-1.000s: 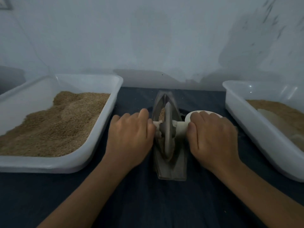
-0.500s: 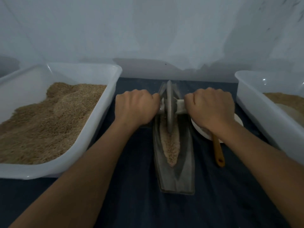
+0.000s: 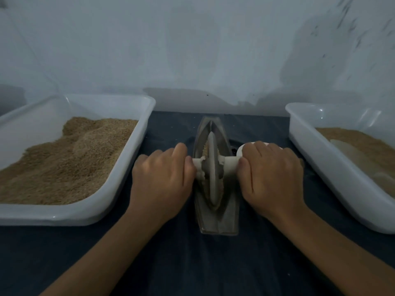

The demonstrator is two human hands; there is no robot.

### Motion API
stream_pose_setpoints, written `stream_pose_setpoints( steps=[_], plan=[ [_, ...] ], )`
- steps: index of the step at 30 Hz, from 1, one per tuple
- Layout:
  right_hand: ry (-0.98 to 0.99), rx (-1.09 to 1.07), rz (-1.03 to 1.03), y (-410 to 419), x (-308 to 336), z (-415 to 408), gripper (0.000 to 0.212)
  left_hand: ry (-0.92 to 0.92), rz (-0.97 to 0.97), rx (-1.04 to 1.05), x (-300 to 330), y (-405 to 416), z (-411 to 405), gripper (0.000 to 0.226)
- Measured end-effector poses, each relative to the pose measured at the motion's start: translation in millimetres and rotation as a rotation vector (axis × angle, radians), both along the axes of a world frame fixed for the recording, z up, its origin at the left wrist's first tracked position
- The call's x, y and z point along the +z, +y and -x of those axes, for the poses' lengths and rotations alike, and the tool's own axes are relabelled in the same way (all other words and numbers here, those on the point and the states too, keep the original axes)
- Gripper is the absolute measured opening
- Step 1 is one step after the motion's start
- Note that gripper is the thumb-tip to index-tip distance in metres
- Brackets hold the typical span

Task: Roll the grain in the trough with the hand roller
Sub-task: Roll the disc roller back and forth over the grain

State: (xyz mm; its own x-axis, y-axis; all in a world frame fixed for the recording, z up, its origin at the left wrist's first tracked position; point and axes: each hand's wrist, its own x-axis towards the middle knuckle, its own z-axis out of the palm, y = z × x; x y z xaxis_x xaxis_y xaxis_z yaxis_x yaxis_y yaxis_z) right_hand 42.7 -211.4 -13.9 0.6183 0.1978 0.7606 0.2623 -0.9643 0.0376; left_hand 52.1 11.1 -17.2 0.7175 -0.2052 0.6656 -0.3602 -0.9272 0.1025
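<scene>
I see a dull grey metal trough (image 3: 229, 210) under my grip, its wheel (image 3: 212, 174) matt and smooth; the axle (image 3: 229, 163) between my hands looks pale, chalky; left and right of it, glossy white plastic trays (image 3: 136, 159) hold rough tan grain (image 3: 70, 159); the cloth (image 3: 192, 263) beneath is dark, matt.

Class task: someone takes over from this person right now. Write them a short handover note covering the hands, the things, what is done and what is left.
Left hand grips the roller's left handle; right hand grips the right one.
Roller wheel stands upright in the trough, about midway along it.
Grain lies in the trough beside the wheel.
Done: rolling is under way.
Left: keep rolling; how fine the grain is cannot be told.
</scene>
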Motion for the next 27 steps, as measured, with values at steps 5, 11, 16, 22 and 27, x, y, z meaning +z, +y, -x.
stream_pose_setpoints(
  steps=[5, 11, 16, 22, 27],
  plan=[
    [0.039, -0.059, -0.002, -2.8, -1.8, -23.1, 0.036, -0.042, -0.239, 0.044, -0.2, -2.8, -32.6, 0.033],
    [0.326, -0.199, 0.018, -9.1, 14.1, -101.4, 0.057, 0.211, -0.371, 0.085, 15.6, -16.5, -108.1, 0.034],
    [0.491, -0.203, 0.095, -10.1, 28.0, -129.5, 0.057, 0.384, -0.256, 0.118, 23.0, -20.0, -134.9, 0.034],
    [0.238, -0.219, 0.026, -0.6, 9.8, -64.4, 0.053, 0.025, -0.406, 0.012, 6.4, -10.6, -63.3, 0.020],
    [0.066, -0.124, 0.065, 2.8, 3.4, -13.0, 0.037, 0.024, -0.146, -0.008, 0.7, 1.5, -16.6, 0.035]
  ],
)
